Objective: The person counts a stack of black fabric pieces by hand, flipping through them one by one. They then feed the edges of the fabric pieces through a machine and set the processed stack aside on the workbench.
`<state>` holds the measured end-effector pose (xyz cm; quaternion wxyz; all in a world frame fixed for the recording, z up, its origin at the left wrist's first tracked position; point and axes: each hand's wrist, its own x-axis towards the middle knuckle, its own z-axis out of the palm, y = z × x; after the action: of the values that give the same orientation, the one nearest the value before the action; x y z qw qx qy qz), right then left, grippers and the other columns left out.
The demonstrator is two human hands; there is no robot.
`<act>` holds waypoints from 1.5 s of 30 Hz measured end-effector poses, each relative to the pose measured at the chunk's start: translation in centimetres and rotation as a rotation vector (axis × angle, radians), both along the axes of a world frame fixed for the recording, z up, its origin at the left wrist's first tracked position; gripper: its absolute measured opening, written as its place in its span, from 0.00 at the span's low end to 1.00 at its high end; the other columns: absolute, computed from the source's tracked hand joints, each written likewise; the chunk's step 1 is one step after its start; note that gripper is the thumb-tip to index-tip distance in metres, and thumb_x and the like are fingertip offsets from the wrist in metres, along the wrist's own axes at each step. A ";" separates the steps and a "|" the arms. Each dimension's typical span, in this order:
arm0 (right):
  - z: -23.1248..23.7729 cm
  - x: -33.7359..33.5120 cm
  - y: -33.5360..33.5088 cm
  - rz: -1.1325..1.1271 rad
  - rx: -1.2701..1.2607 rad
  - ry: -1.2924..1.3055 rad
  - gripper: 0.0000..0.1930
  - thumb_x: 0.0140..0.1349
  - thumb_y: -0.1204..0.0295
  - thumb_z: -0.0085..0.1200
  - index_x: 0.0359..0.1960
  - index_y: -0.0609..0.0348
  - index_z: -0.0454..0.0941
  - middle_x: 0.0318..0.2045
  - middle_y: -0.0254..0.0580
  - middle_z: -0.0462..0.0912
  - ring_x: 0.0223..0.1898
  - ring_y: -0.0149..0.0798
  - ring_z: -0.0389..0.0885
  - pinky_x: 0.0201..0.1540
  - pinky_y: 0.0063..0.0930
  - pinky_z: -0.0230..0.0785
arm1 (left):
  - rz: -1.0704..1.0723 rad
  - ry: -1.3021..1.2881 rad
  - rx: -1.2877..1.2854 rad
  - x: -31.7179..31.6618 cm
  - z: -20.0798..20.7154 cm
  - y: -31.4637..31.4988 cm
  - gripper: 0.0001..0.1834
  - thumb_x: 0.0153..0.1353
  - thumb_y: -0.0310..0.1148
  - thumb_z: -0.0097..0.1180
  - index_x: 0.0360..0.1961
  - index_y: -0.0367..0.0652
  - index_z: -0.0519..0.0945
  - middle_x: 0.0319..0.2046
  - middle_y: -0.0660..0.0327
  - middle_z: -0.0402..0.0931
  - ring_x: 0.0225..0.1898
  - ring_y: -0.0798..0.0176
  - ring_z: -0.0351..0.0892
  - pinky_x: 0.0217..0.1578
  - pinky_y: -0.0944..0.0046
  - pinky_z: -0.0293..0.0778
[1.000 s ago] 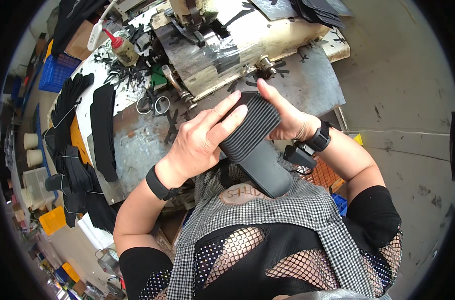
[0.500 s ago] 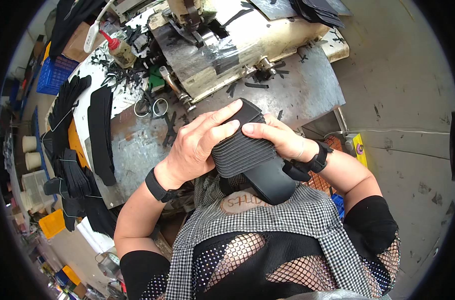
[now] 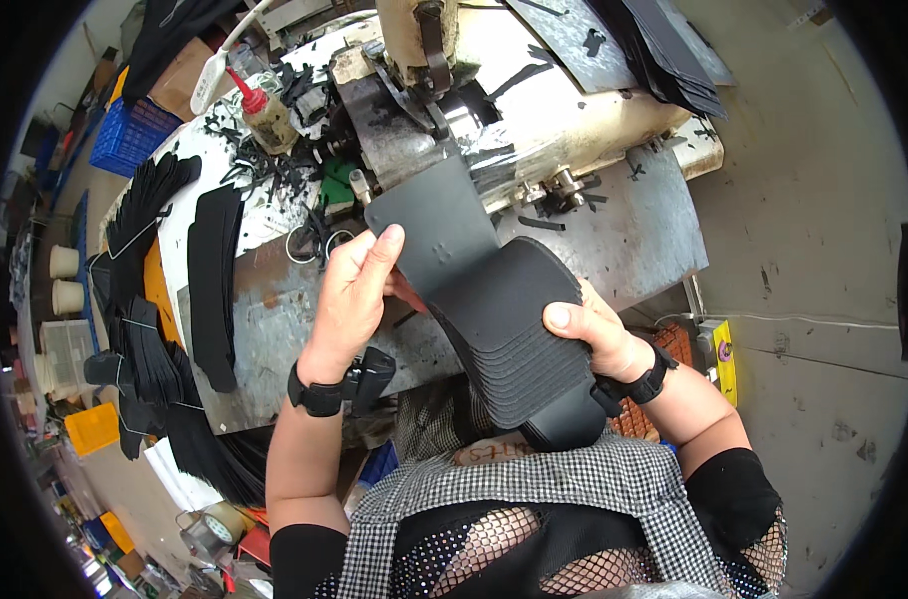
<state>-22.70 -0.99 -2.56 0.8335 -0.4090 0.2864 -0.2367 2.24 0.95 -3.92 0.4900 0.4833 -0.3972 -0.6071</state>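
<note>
My right hand (image 3: pixel 604 334) grips a fanned stack of black leather-like pieces (image 3: pixel 529 329), its thumb pressed on top near the right edge. The stack is stepped, with a smooth piece showing at the near end. My left hand (image 3: pixel 352 299) is closed on a single smooth, dark grey-black piece (image 3: pixel 436 225), pinched at its left edge with the thumb on top. This piece sticks out past the stack's far left end, in front of the machine; its lower end meets the stack, and I cannot tell whether they are apart.
A stained cream machine (image 3: pixel 584 125) stands at the far side of the metal worktop (image 3: pixel 643 235). Black scraps lie around a bottle with a red nozzle (image 3: pixel 269 122). Bundles of black strips (image 3: pixel 212 290) lie at the left. A blue crate (image 3: pixel 134 138) stands beyond.
My left hand has moved left off the stack's top, with one piece now extending from it. The stack, in my right hand, has shifted slightly right and nearer.
</note>
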 end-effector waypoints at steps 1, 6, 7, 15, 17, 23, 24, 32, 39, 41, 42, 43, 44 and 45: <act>-0.2 0.1 -0.3 -0.011 0.017 -0.012 0.21 0.63 0.60 0.54 0.47 0.67 0.77 0.42 0.42 0.82 0.44 0.31 0.79 0.48 0.24 0.70 | 0.050 -0.014 0.017 -0.2 0.3 -0.3 0.16 0.69 0.41 0.47 0.32 0.40 0.75 0.25 0.64 0.78 0.23 0.74 0.76 0.26 0.74 0.72; -0.8 0.8 -0.9 -0.055 0.049 -0.064 0.23 0.62 0.58 0.54 0.48 0.67 0.77 0.42 0.43 0.82 0.43 0.31 0.79 0.47 0.23 0.70 | 0.106 -0.060 0.051 0.3 -0.2 -1.6 0.13 0.69 0.38 0.48 0.32 0.40 0.76 0.25 0.65 0.78 0.22 0.75 0.76 0.23 0.76 0.71; -0.8 0.9 -1.0 -0.064 0.058 -0.059 0.24 0.62 0.57 0.53 0.48 0.67 0.77 0.41 0.43 0.82 0.43 0.32 0.79 0.47 0.23 0.70 | 0.115 -0.090 0.024 0.5 -0.5 -1.8 0.15 0.69 0.39 0.46 0.34 0.37 0.76 0.24 0.63 0.78 0.20 0.72 0.76 0.22 0.74 0.73; 0.1 1.8 -2.2 -0.114 0.145 -0.022 0.26 0.61 0.54 0.52 0.49 0.68 0.75 0.40 0.43 0.82 0.40 0.31 0.79 0.44 0.23 0.69 | 0.191 -0.044 0.021 1.3 -0.6 -3.2 0.18 0.69 0.41 0.46 0.32 0.35 0.75 0.22 0.60 0.77 0.19 0.68 0.77 0.19 0.71 0.74; 0.4 1.1 -2.6 -0.170 0.068 0.023 0.27 0.60 0.53 0.53 0.49 0.68 0.74 0.40 0.43 0.81 0.39 0.31 0.78 0.43 0.22 0.69 | 0.068 -0.049 0.074 1.2 -0.3 -3.6 0.18 0.69 0.41 0.47 0.30 0.35 0.74 0.23 0.59 0.78 0.20 0.66 0.78 0.20 0.70 0.74; 4.6 -2.7 -3.6 -0.291 -0.077 0.240 0.40 0.47 0.52 0.56 0.58 0.70 0.65 0.49 0.51 0.77 0.48 0.42 0.79 0.51 0.32 0.72 | 0.010 -0.408 -0.418 -0.5 1.6 -3.8 0.20 0.64 0.44 0.54 0.40 0.34 0.78 0.38 0.50 0.79 0.42 0.55 0.80 0.42 0.61 0.75; 4.7 -2.8 -3.1 -0.296 -0.075 0.244 0.40 0.47 0.52 0.56 0.58 0.70 0.65 0.49 0.51 0.77 0.48 0.42 0.79 0.51 0.32 0.72 | 0.000 -0.564 -0.806 -0.8 2.3 -4.0 0.24 0.61 0.47 0.57 0.44 0.34 0.78 0.46 0.48 0.77 0.51 0.51 0.77 0.51 0.56 0.72; 2.3 0.2 -1.8 -0.043 0.021 0.088 0.21 0.65 0.59 0.51 0.44 0.69 0.79 0.38 0.41 0.83 0.39 0.27 0.80 0.44 0.20 0.71 | -0.040 0.096 -0.048 -1.3 -2.2 -1.0 0.31 0.71 0.49 0.36 0.51 0.28 0.75 0.50 0.50 0.75 0.53 0.61 0.71 0.56 0.64 0.63; 0.8 2.1 -1.8 -0.127 0.149 0.026 0.24 0.65 0.54 0.49 0.47 0.67 0.78 0.41 0.42 0.83 0.39 0.29 0.80 0.45 0.21 0.70 | 0.430 0.198 0.128 -0.8 -3.3 -1.9 0.19 0.67 0.42 0.50 0.39 0.33 0.79 0.36 0.60 0.78 0.41 0.68 0.74 0.47 0.69 0.67; 0.8 2.0 -2.5 -0.179 0.120 0.038 0.27 0.65 0.50 0.48 0.46 0.66 0.78 0.41 0.42 0.82 0.39 0.31 0.80 0.45 0.23 0.70 | 0.351 0.217 0.141 -1.4 -2.5 -2.9 0.19 0.67 0.43 0.50 0.38 0.33 0.79 0.34 0.61 0.78 0.38 0.68 0.75 0.45 0.69 0.68; 1.9 2.0 -2.6 -0.249 0.117 0.066 0.27 0.64 0.51 0.48 0.45 0.67 0.78 0.40 0.43 0.83 0.38 0.32 0.80 0.44 0.23 0.71 | 0.278 0.233 0.152 -1.2 -2.1 -3.2 0.20 0.67 0.43 0.50 0.37 0.33 0.79 0.32 0.62 0.78 0.36 0.67 0.76 0.43 0.69 0.69; 2.3 1.4 -3.0 -0.285 0.110 0.071 0.26 0.64 0.52 0.48 0.46 0.67 0.77 0.39 0.44 0.83 0.38 0.32 0.81 0.43 0.23 0.72 | 0.072 0.198 0.152 -0.4 -1.7 -3.6 0.20 0.68 0.44 0.49 0.36 0.34 0.79 0.30 0.64 0.79 0.33 0.68 0.77 0.39 0.70 0.71; 2.7 0.4 -3.4 -0.322 0.101 0.076 0.26 0.63 0.53 0.48 0.46 0.68 0.77 0.39 0.44 0.83 0.38 0.33 0.81 0.43 0.23 0.72 | 0.086 0.091 0.070 -1.5 -1.3 -3.5 0.20 0.68 0.42 0.48 0.35 0.33 0.80 0.31 0.62 0.81 0.34 0.69 0.78 0.39 0.70 0.71; 3.0 -0.9 -3.8 -0.358 0.012 0.108 0.25 0.63 0.54 0.48 0.46 0.69 0.77 0.39 0.45 0.83 0.37 0.33 0.81 0.43 0.23 0.72 | 0.002 -0.068 -0.019 -1.9 -0.4 -3.8 0.18 0.69 0.40 0.47 0.36 0.33 0.79 0.31 0.60 0.81 0.35 0.68 0.79 0.42 0.69 0.72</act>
<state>-23.62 -4.79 0.44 0.7640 -0.3586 0.4002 -0.3572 0.33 -2.80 -4.34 0.4812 0.4995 -0.4190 -0.5860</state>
